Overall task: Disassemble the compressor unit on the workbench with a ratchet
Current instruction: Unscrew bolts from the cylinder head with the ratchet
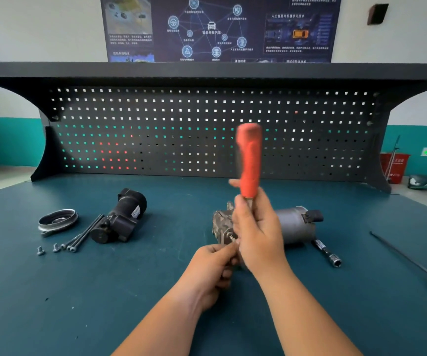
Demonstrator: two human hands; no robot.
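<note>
View from a person's head, looking down at a dark teal counter [130, 291] backed by a black pegboard [207, 129], with a dark poster [220, 27] on the wall above. At the centre, the compressor unit [294, 224], a grey metal cylinder with a black plug on top, lies on its side, partly hidden behind both hands. The right hand [256, 232] is wrapped around the lower part of a ratchet [249, 160], whose red handle stands nearly upright and is blurred. The left hand [212, 268], fingers curled, pinches a small metal stud [231, 238] at the near end of the compressor unit, just beside the right hand; the two hands touch there. To the left, well apart, lie a black motor-like part [119, 219], a round metal ring cover [58, 220], several long bolts [85, 233] and two short screws [40, 250]. To the right, a socket extension bar [328, 253] lies just beside the compressor unit, and a long screwdriver [412, 263] with a yellow handle lies nearer the edge.
</note>
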